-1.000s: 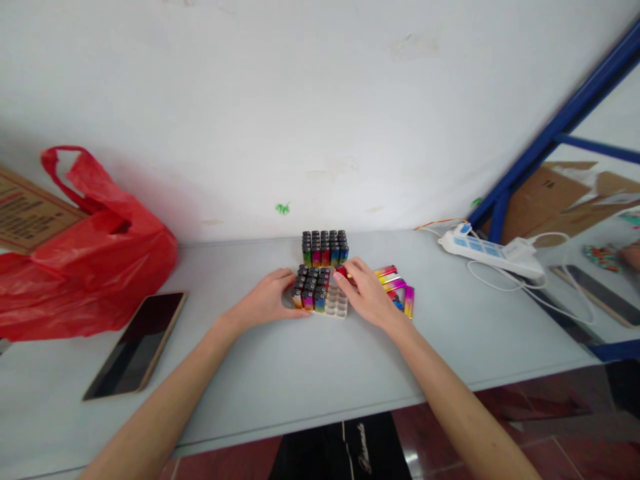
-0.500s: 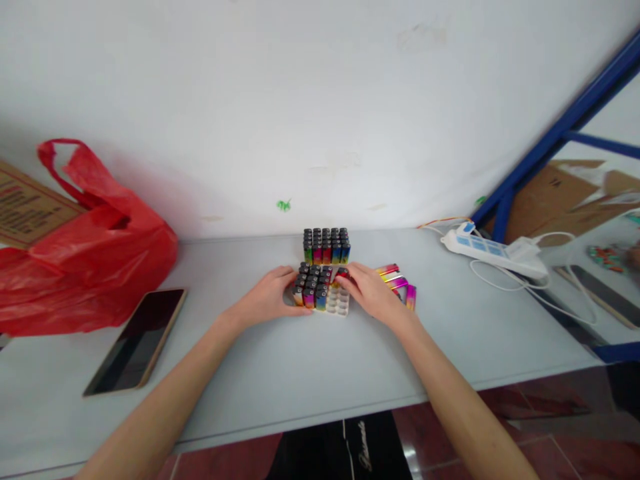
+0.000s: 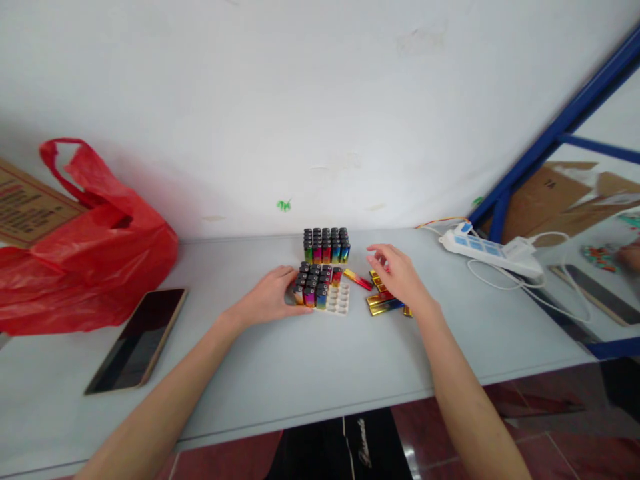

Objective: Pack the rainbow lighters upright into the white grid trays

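On the grey table, a white tray [image 3: 337, 308] with round sockets carries black-topped lighters [image 3: 310, 293] in shiny colours on its left part. One red lighter [image 3: 337, 276] stands in the back row on the right, and the sockets in front of it are bare. My left hand [image 3: 273, 292] grips the tray's left side, thumb at the front corner and fingers behind. My right hand [image 3: 397, 270] hovers over loose lighters [image 3: 384, 304] lying on the table, thumb and fingers apart, holding nothing. A single red-and-gold lighter [image 3: 358, 279] lies between tray and hand.
A full block of lighters [image 3: 327, 248] stands behind the tray, near the wall. At left are a red plastic bag [image 3: 115, 260], a cardboard box [image 3: 30, 207] and a phone [image 3: 137, 340]. A white power strip [image 3: 490, 252] with cables lies at right, beside a blue metal frame [image 3: 530, 160].
My right hand has let go of the red lighter, which now stands in the tray, and has moved right over the loose lighters. My left hand has stayed on the tray.
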A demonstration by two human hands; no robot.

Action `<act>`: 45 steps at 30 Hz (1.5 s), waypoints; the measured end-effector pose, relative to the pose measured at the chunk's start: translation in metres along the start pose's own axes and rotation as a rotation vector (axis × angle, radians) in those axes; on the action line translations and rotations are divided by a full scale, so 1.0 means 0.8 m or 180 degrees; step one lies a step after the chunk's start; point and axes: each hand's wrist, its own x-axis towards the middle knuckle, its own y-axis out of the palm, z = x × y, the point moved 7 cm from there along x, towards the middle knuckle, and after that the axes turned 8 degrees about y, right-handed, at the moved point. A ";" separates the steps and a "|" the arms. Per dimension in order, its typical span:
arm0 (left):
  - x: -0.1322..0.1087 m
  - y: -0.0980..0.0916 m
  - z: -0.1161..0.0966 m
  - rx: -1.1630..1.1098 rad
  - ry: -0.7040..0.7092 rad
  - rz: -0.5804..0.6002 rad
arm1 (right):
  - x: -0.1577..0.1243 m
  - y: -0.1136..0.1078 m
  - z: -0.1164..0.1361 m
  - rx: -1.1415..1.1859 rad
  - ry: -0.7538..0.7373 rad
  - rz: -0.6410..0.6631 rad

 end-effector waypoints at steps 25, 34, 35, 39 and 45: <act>0.001 -0.001 0.001 -0.0033 -0.0029 -0.0137 | 0.002 0.035 0.006 0.1773 0.0924 0.0195; 0.001 0.001 0.003 0.0020 -0.0023 -0.0128 | -0.017 0.071 0.041 0.2654 0.1158 0.1150; 0.001 0.001 0.002 0.0025 -0.0014 -0.0121 | -0.017 0.072 0.041 0.2553 0.1203 0.1116; 0.001 0.001 0.002 0.0023 -0.0052 -0.0126 | -0.015 0.058 0.044 0.1708 0.0919 0.0403; 0.000 0.000 0.003 0.0038 -0.0066 -0.0143 | -0.020 0.054 0.055 0.0924 0.0547 0.0048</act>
